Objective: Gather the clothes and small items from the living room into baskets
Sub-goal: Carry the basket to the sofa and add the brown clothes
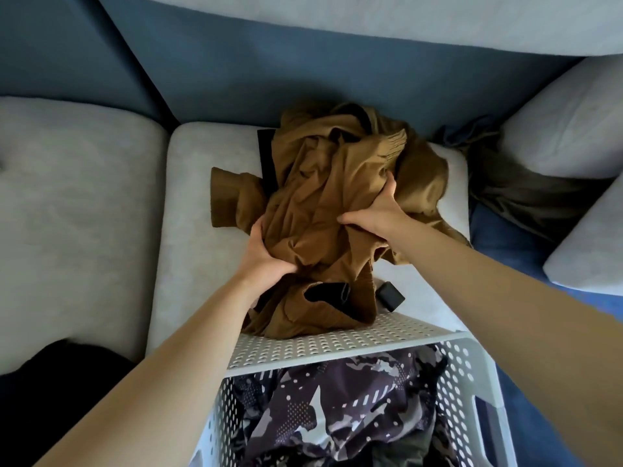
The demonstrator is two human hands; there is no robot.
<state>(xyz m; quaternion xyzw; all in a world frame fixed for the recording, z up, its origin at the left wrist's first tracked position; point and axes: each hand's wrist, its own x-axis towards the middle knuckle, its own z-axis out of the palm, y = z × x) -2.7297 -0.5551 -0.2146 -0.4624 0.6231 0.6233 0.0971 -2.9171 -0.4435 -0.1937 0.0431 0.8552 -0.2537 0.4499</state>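
Pickup step: left hand point(266, 256) and right hand point(374, 212) have fingers bunched into the brown garment point(323, 203) on the sofa cushion point(199, 197), likely needing a lift back into the white basket point(337, 342).

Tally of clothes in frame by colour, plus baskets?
Brown garment, gripped by left hand and right hand: 1
Camo garment in the basket: 1
Dark olive garment at the sofa's right: 1
Black cloth, lower left: 1
White basket: 1
Total: 5
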